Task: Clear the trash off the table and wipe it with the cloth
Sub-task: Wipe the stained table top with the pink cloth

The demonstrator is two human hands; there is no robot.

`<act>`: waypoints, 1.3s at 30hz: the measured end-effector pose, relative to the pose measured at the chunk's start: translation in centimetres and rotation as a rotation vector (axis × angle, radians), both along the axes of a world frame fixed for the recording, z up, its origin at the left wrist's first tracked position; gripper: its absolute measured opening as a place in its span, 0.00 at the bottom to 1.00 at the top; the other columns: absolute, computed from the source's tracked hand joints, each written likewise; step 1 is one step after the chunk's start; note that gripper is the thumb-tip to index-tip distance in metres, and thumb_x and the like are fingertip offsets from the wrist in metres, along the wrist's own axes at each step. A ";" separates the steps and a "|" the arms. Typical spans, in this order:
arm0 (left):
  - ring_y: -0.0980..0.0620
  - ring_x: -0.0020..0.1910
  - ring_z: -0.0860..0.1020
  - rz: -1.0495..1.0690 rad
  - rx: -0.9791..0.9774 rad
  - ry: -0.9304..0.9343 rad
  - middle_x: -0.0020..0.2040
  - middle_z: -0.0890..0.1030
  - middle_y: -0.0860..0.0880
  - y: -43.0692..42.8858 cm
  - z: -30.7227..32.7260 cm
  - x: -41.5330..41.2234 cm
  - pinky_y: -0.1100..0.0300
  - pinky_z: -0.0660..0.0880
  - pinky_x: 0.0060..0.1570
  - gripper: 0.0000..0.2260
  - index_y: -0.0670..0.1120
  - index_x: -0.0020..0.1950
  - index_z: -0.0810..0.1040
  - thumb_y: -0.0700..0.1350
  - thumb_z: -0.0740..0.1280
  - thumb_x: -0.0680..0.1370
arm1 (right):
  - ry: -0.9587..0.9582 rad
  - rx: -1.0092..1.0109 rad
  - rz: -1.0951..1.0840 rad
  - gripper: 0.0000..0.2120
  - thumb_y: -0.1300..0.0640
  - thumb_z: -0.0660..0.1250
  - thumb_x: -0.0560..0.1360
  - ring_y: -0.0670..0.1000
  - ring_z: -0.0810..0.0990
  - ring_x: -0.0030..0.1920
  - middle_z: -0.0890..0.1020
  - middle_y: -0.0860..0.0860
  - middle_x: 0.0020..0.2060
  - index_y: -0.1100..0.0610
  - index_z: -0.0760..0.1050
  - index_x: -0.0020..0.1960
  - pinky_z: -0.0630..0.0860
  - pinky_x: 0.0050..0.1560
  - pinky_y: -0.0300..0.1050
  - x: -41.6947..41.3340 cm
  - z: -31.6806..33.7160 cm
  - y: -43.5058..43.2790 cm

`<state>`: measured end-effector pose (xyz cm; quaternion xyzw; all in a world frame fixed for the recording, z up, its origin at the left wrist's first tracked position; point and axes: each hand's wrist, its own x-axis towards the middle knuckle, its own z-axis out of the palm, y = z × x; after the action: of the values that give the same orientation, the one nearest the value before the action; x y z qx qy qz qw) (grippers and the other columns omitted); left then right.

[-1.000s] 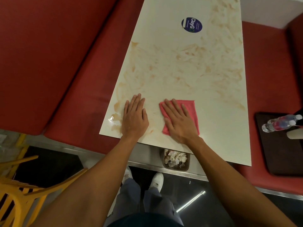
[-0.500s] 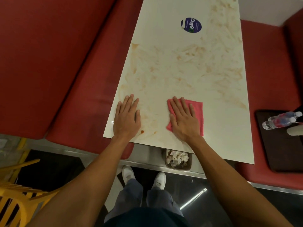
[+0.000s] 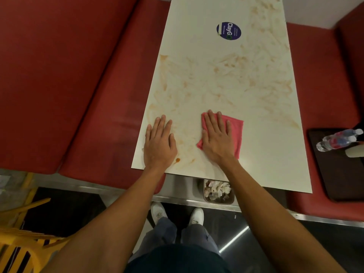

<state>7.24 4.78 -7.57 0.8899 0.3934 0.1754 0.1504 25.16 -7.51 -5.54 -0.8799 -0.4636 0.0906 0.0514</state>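
Note:
A long white table (image 3: 226, 79) is smeared all over with brownish stains. My right hand (image 3: 217, 138) lies flat, fingers straight, pressing a folded pink cloth (image 3: 236, 133) onto the table near its front edge. My left hand (image 3: 159, 142) rests flat on the table's near left corner, fingers together and straight. An orange sauce drop (image 3: 177, 160) sits just right of my left wrist. Below the table's front edge stands a small bin (image 3: 218, 191) filled with crumpled paper trash.
Red bench seats (image 3: 94, 107) run along both sides of the table. A dark tray (image 3: 338, 170) with two water bottles (image 3: 338, 139) lies on the right bench. A round blue sticker (image 3: 228, 30) is on the far table. A yellow chair (image 3: 21, 247) stands lower left.
My right hand slid the pink cloth to the right along the front of the table. My left hand shifted left toward the near corner, uncovering the orange drop.

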 end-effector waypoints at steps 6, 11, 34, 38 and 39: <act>0.51 0.84 0.56 -0.013 0.000 -0.016 0.84 0.62 0.49 0.2 -0.1 -0.1 0.45 0.53 0.82 0.22 0.48 0.81 0.68 0.46 0.58 0.86 | -0.006 -0.006 0.344 0.28 0.45 0.42 0.88 0.49 0.36 0.84 0.42 0.46 0.85 0.47 0.39 0.86 0.42 0.84 0.60 -0.1 0.2 -3.3; 0.51 0.84 0.56 -0.016 0.013 -0.017 0.84 0.62 0.48 0.3 -0.2 -0.1 0.45 0.54 0.82 0.22 0.47 0.81 0.69 0.46 0.58 0.86 | 0.012 0.013 -0.027 0.29 0.43 0.38 0.87 0.50 0.34 0.84 0.40 0.46 0.85 0.47 0.38 0.86 0.42 0.83 0.61 -0.6 0.0 0.3; 0.54 0.84 0.52 0.044 0.006 0.091 0.85 0.58 0.51 -0.8 0.5 0.3 0.46 0.51 0.82 0.23 0.50 0.83 0.64 0.48 0.56 0.87 | 0.002 0.003 0.096 0.29 0.44 0.41 0.88 0.49 0.34 0.83 0.39 0.45 0.85 0.48 0.37 0.86 0.41 0.83 0.61 2.3 -0.1 -3.0; 0.53 0.84 0.53 0.074 0.016 0.093 0.85 0.59 0.51 -1.3 0.3 0.2 0.45 0.50 0.83 0.23 0.50 0.83 0.64 0.48 0.55 0.87 | -0.015 0.017 0.311 0.29 0.46 0.44 0.88 0.51 0.36 0.84 0.42 0.47 0.85 0.50 0.41 0.86 0.42 0.83 0.62 -0.7 -0.2 -4.5; 0.53 0.84 0.52 0.073 0.012 0.091 0.85 0.58 0.51 -1.4 0.4 0.2 0.46 0.50 0.83 0.23 0.50 0.83 0.64 0.48 0.55 0.87 | -0.028 0.018 0.408 0.29 0.46 0.45 0.88 0.51 0.38 0.84 0.43 0.47 0.85 0.50 0.41 0.86 0.44 0.83 0.62 -0.5 -0.2 -6.0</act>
<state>7.46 3.39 -7.21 0.8830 0.4307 0.1427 0.1204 24.63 -13.52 -5.75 -0.7685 -0.6336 0.0826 0.0334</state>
